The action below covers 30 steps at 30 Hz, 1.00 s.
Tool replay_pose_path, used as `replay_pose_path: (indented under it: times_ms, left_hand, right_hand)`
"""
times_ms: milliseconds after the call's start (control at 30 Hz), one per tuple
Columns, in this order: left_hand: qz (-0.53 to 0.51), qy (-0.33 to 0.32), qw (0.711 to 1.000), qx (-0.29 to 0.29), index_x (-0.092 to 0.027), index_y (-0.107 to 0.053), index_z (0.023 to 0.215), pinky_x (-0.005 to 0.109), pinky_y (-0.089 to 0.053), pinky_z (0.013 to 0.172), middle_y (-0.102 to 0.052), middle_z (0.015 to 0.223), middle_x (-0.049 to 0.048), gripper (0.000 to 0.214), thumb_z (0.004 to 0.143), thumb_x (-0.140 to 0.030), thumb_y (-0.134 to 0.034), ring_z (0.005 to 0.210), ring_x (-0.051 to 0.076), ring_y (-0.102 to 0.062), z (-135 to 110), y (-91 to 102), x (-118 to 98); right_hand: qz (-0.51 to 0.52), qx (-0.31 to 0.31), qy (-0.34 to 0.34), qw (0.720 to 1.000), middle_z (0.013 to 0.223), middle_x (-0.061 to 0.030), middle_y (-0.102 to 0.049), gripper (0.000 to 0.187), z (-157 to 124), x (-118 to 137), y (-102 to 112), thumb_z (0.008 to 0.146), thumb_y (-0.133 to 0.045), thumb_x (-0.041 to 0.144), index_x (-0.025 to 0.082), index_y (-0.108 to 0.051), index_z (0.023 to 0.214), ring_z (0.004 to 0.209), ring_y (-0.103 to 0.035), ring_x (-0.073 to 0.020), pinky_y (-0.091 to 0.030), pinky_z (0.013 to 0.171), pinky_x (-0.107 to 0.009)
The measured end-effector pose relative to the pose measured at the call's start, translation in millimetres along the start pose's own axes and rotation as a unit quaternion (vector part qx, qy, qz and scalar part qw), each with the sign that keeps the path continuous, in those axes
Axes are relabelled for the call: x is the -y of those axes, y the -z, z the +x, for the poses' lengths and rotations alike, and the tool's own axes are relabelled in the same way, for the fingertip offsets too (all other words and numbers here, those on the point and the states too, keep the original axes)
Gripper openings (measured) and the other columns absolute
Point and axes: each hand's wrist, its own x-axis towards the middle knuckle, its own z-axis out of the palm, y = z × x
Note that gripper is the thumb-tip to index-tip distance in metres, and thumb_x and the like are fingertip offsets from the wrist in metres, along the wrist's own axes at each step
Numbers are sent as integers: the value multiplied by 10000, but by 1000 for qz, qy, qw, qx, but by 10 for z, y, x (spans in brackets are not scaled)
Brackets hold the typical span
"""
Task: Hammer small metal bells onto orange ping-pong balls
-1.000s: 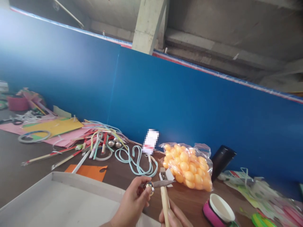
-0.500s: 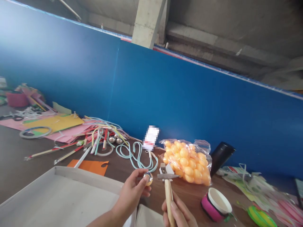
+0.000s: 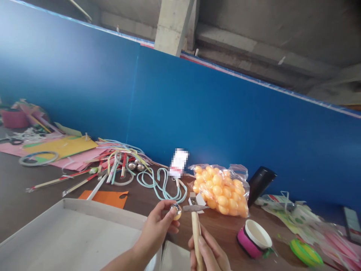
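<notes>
Pinched between thumb and fingers of my left hand (image 3: 160, 222) is a shiny silver metal ball (image 3: 176, 211). My right hand (image 3: 209, 248) is closed round the pale wooden handle of a hammer (image 3: 196, 229), held upright. The hammer's grey head points sideways, its left end just beside the ball with a narrow gap between them. Behind the hammer head stands a small open white box (image 3: 200, 203) with its flaps up; its contents are too small to make out.
A large white tray (image 3: 67, 203) lies at the left front. Behind are blue cords (image 3: 158, 188), several metal balls (image 3: 137, 165) and a clear bag of orange balls (image 3: 222, 192). A black cylinder (image 3: 261, 184), a pink-banded cup (image 3: 254, 241) and a phone (image 3: 352, 222) stand or lie rightward.
The hammer has moved left with my right hand, bringing its head closer to the ball. My left hand keeps its hold. The view has shifted slightly.
</notes>
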Motion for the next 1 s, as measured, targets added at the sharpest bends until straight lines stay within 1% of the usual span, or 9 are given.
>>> replay_pose_path:
  times_ms: [100, 233, 333, 433, 600, 667, 767, 933, 1000]
  left_hand:
    - [-12, 1, 1000, 2, -150, -565, 981, 273, -511, 535, -592, 792, 40, 446, 685, -477, -630, 605, 146, -608, 10, 4, 1]
    - [-44, 22, 999, 9, -161, -555, 980, 273, -507, 555, -589, 812, 27, 427, 688, -463, -638, 608, 137, -611, 16, 21, -5]
    - [-80, 33, 996, 24, -167, -541, 1002, 268, -504, 601, -592, 833, 29, 384, 738, -440, -600, 656, 137, -619, 13, 33, -20]
    - [-103, 34, 993, 41, -164, -533, 1008, 258, -495, 610, -590, 819, 30, 356, 768, -423, -573, 670, 136, -617, 8, 36, -28]
    - [-83, 27, 995, 58, -161, -523, 1035, 265, -498, 622, -591, 836, 39, 357, 785, -414, -556, 692, 148, -622, 3, 39, -2]
    - [-74, 25, 995, 58, -164, -519, 1045, 264, -501, 621, -592, 834, 37, 360, 786, -411, -557, 691, 148, -622, 2, 44, 12]
    - [-69, 26, 996, 52, -170, -515, 1052, 265, -506, 623, -598, 858, 41, 365, 785, -414, -556, 689, 144, -621, 9, 49, 28]
    - [-69, 40, 996, 27, -163, -524, 1022, 263, -512, 590, -584, 804, 25, 391, 742, -424, -603, 636, 132, -611, 56, 50, 59]
    - [-74, 39, 996, 18, -163, -525, 1018, 259, -514, 578, -583, 805, 23, 401, 732, -431, -610, 623, 127, -608, 70, 46, 65]
  right_hand:
    - [-5, 9, -16, 1000, 595, -23, -603, 541, -14, 23, -9, 668, -666, 521, 126, -638, 1037, 324, -454, -72, -353, 287, -157]
    - [-9, 33, -44, 998, 520, 2, -575, 521, -31, 61, 14, 708, -647, 485, 121, -603, 1077, 301, -435, -69, -350, 276, -148]
    - [19, 50, -26, 998, 520, 2, -579, 471, -43, 96, 48, 733, -628, 468, 127, -602, 1058, 294, -454, -70, -339, 286, -143]
    - [32, 48, -17, 998, 576, -10, -601, 475, -60, 109, 56, 743, -628, 448, 133, -585, 1096, 300, -465, -66, -341, 291, -144]
    - [-5, 60, -9, 998, 628, -17, -591, 525, -73, 74, 25, 732, -633, 472, 136, -585, 1132, 318, -445, -60, -342, 279, -150]
    - [-12, 62, -3, 998, 655, -20, -591, 525, -66, 63, 25, 719, -639, 484, 145, -595, 1117, 330, -448, -62, -348, 279, -153]
    - [-15, 56, -4, 998, 626, -16, -589, 521, -56, 52, 29, 725, -625, 501, 144, -598, 1104, 308, -446, -59, -346, 282, -155]
    - [-36, 36, -22, 998, 632, -29, -598, 593, -33, 18, -4, 699, -634, 532, 142, -587, 1142, 341, -453, -77, -361, 274, -164]
    - [-33, 30, -20, 999, 636, -29, -599, 608, -2, 12, -2, 693, -635, 539, 136, -578, 1145, 356, -459, -83, -371, 276, -168]
